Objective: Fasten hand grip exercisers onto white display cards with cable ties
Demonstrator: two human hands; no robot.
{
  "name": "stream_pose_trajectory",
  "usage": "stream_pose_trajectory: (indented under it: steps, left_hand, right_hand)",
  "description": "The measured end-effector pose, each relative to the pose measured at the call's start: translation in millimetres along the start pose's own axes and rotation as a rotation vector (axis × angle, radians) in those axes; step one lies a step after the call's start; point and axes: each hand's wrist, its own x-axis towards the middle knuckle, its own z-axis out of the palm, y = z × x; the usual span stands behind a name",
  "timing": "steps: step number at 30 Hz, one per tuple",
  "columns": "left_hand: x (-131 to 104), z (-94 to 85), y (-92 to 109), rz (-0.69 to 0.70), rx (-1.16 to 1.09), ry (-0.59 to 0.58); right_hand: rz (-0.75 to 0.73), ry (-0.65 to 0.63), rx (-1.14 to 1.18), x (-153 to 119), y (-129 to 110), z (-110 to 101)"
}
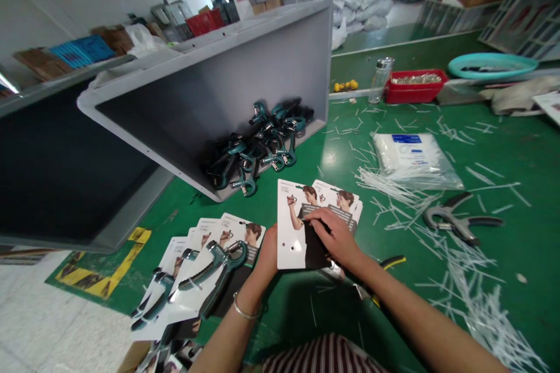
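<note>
A printed backing card (291, 239) with a picture of a person on it is held up in front of me. My left hand (270, 247) grips its left side, with most fingers hidden behind it. My right hand (335, 236) is at the card's dark printed face, fingers bent and close together; whatever is between them is too small to make out. More of these cards (345, 198) lie just behind. To the left, teal hand grippers (227, 265) rest on overlapping cards (210, 227). A grey hand gripper (459, 218) lies at the right.
A tilted grey bin (301, 46) holds several teal hand grippers (262, 145). White plastic ties (472, 280) are strewn over the green table, beside a clear bag (415, 157). Yellow-handled pliers (391, 262) lie near my right forearm. A red tray (413, 90) and glass jar (381, 81) stand behind.
</note>
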Motion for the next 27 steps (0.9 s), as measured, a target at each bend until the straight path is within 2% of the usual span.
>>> stream_pose_trajectory:
  steps: [4, 11, 14, 20, 27]
  left_hand:
    - [-0.1, 0.8, 3.7, -0.096, -0.042, -0.007]
    - [0.9, -3.2, 6.9, 0.001, 0.006, 0.084]
    - [0.1, -5.8, 6.4, 0.037, 0.007, 0.07]
    - [3.7, -6.5, 7.7, -0.042, -0.031, 0.029]
    - [0.8, -9.1, 7.6, 0.007, -0.044, 0.076]
  right_hand:
    - [-0.035, -0.026, -0.009, -0.4, 2.4, -0.7]
    - [-0.02, -0.061, -0.035, 1.5, -4.2, -3.1]
    - [-0.007, -0.068, -0.038, 2.1, -5.0, -3.2]
    - [0.001, -0.063, -0.029, 2.3, -4.4, -2.1]
    - [0.005, -0.069, -0.024, 1.8, -6.8, -2.4]
